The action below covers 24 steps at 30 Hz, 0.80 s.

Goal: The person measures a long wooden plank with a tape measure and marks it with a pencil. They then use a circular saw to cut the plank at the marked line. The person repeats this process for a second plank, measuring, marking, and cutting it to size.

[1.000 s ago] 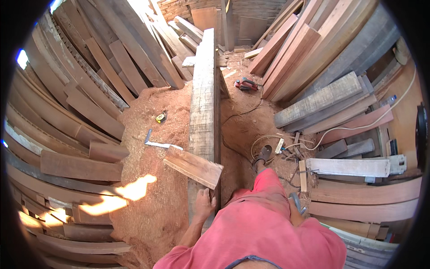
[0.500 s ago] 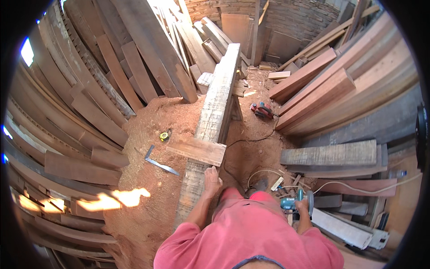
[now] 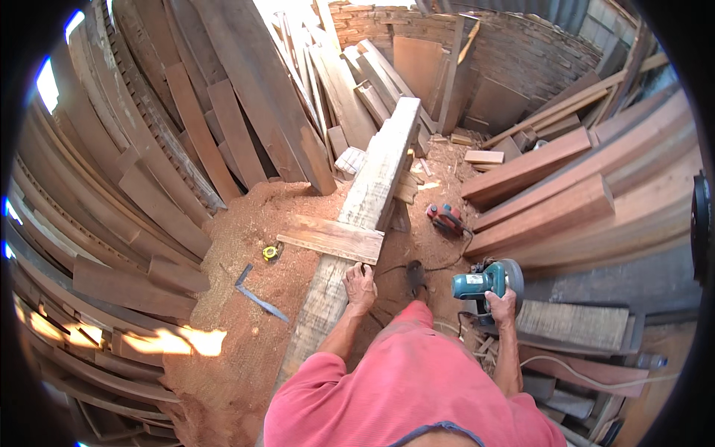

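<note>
On the long pale beam (image 3: 365,208) that runs from the near sawdust floor (image 3: 246,298) up toward the brick wall (image 3: 514,45), a short reddish board (image 3: 331,238) lies crosswise, overhanging the beam's left edge. Left hand (image 3: 360,285): rests palm-down on the beam's right edge just below the crosswise board, fingers (image 3: 356,270) spread flat and closed on nothing; whether the fingertips touch the board cannot be told. Right hand (image 3: 502,304): wrapped tight around the handle of a teal circular saw (image 3: 488,281), held in the air to the right of the beam, apart from both beam and board; its cable (image 3: 439,264) trails over the floor. Blade state: not readable. Condition of work, as judged: board set in place across the beam and steadied; saw picked up but not yet brought to the wood; no kerf visible in the board, so the cut appears wholly undone. Adjacent items: metal square (image 3: 257,294) and small yellow tape measure (image 3: 269,253) on the sawdust left of the beam; a red power tool (image 3: 445,217) on the floor right of the beam; stacked planks (image 3: 149,186) leaning along the left, heavier timbers (image 3: 566,194) piled on the right. Person wears a pink shirt (image 3: 410,387).
</note>
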Available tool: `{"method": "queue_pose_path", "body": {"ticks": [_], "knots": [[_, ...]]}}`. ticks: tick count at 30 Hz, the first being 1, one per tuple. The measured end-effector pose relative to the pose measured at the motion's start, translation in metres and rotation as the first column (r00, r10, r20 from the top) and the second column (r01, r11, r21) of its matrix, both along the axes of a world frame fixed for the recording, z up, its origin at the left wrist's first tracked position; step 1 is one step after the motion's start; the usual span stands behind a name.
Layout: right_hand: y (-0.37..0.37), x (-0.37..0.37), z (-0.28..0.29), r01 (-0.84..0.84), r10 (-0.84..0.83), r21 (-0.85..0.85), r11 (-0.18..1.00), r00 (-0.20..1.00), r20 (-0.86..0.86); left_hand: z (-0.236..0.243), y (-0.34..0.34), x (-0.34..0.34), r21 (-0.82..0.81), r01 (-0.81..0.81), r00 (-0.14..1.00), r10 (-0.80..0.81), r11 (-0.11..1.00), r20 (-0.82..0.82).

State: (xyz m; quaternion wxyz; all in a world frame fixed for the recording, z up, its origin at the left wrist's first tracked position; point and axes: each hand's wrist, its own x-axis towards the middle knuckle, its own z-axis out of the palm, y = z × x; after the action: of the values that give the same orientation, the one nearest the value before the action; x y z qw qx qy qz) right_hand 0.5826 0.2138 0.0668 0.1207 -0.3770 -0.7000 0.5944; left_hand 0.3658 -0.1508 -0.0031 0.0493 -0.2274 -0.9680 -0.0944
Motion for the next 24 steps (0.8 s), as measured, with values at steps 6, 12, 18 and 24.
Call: {"method": "queue_pose_path", "body": {"ticks": [6, 12, 18, 24], "knots": [[0.021, -0.128, 0.028, -0.123, 0.124, -0.066, 0.99, 0.992, 0.0, -0.001, 0.053, -0.079, 0.049, 0.039, 0.999, -0.04, 0.998, 0.008], [0.034, -0.238, 0.048, -0.185, 0.179, -0.134, 0.974, 0.982, -0.053, -0.007, 0.103, -0.152, 0.038, 0.04, 0.997, -0.043, 0.998, 0.061], [0.056, -0.294, 0.063, -0.196, 0.196, -0.062, 0.979, 0.98, -0.02, -0.019, 0.159, -0.217, 0.132, 0.021, 0.989, -0.04, 0.991, 0.139], [0.066, -0.319, 0.08, -0.202, 0.202, -0.075, 0.977, 0.979, -0.004, -0.022, 0.172, -0.239, 0.103, -0.046, 0.961, 0.015, 0.994, 0.276]]}}
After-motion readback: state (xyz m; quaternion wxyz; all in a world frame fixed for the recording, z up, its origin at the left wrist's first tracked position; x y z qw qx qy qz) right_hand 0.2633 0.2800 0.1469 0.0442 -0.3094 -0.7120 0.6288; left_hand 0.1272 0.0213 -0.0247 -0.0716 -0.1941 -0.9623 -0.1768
